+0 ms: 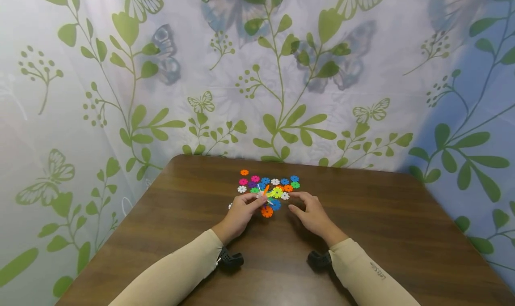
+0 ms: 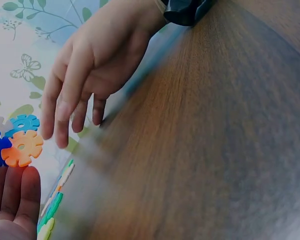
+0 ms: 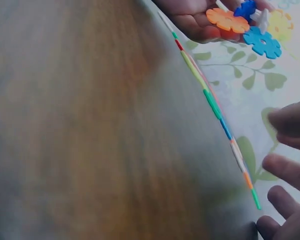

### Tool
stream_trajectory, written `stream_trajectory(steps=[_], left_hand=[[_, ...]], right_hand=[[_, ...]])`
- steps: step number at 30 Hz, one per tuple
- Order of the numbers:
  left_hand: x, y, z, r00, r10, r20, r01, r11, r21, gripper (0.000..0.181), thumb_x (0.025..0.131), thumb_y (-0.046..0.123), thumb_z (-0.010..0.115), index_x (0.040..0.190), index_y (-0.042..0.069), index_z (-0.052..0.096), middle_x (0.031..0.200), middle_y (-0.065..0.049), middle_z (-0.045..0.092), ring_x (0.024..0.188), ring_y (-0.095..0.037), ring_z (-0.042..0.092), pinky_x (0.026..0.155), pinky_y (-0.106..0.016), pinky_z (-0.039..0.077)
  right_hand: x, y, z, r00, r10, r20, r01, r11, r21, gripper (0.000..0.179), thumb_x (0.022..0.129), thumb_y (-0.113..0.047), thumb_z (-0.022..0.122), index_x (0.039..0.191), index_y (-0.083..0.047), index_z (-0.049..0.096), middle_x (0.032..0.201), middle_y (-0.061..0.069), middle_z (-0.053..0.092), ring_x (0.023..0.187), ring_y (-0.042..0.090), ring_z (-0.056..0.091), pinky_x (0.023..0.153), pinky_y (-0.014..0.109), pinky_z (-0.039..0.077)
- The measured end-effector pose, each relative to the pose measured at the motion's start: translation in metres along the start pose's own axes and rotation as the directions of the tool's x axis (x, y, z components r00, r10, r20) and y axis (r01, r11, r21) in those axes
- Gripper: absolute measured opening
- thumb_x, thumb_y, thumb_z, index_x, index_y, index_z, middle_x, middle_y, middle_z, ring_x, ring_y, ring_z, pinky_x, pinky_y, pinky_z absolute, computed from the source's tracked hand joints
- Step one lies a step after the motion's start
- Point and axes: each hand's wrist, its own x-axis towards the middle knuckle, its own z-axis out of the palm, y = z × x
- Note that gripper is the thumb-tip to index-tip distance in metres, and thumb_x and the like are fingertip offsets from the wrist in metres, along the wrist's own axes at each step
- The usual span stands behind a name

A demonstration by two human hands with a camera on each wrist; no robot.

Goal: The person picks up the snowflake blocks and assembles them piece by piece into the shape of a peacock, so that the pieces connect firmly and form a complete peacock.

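My left hand holds a small cluster of joined interlocking discs above the table, fingers and thumb at its edge. In the right wrist view the cluster shows an orange disc, a dark blue disc, a white disc, a light blue disc and a yellow disc. To the right of it hovers my right hand, its fingers loosely spread with nothing between them. In the head view its index fingertip lies close to a white disc.
Loose notched discs lie spread past both hands on the brown table, among them a pink disc, a green disc and an orange disc. A leaf-patterned curtain hangs behind the table's far edge.
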Motion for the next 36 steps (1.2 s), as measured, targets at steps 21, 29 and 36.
stream_trajectory(steps=[21,29,36], left_hand=[[-0.001,-0.002,0.001,0.998,0.003,0.059,-0.007,0.999,0.054,0.034,0.102,0.024,0.074,0.113,-0.009,0.074,0.1,-0.007,0.074,0.092,-0.018,0.066,0.091,-0.035,0.057],[-0.005,0.001,-0.001,0.998,0.008,0.066,-0.015,0.995,0.102,0.029,0.102,0.025,0.075,0.106,-0.003,0.077,0.095,-0.008,0.071,0.09,-0.026,0.059,0.087,-0.038,0.055],[-0.003,0.0,0.002,0.996,0.033,0.087,-0.043,0.992,0.12,0.029,0.102,0.023,0.075,0.104,-0.006,0.075,0.092,-0.008,0.067,0.087,-0.024,0.055,0.08,-0.035,0.051]], right_hand=[[0.007,0.023,-0.001,0.982,-0.149,0.112,0.175,0.945,-0.278,0.016,0.098,-0.014,0.079,0.113,-0.008,0.079,0.128,0.009,0.07,0.117,0.038,0.054,0.096,0.066,0.037],[0.003,0.017,0.003,0.982,-0.179,0.065,0.19,0.95,-0.249,0.011,0.091,-0.008,0.085,0.088,-0.014,0.076,0.116,0.008,0.075,0.111,0.034,0.063,0.102,0.062,0.044],[0.0,0.013,0.001,0.989,-0.144,0.018,0.145,0.98,-0.139,0.016,0.088,-0.003,0.086,0.095,-0.012,0.076,0.099,-0.001,0.068,0.089,0.02,0.065,0.082,0.043,0.057]])
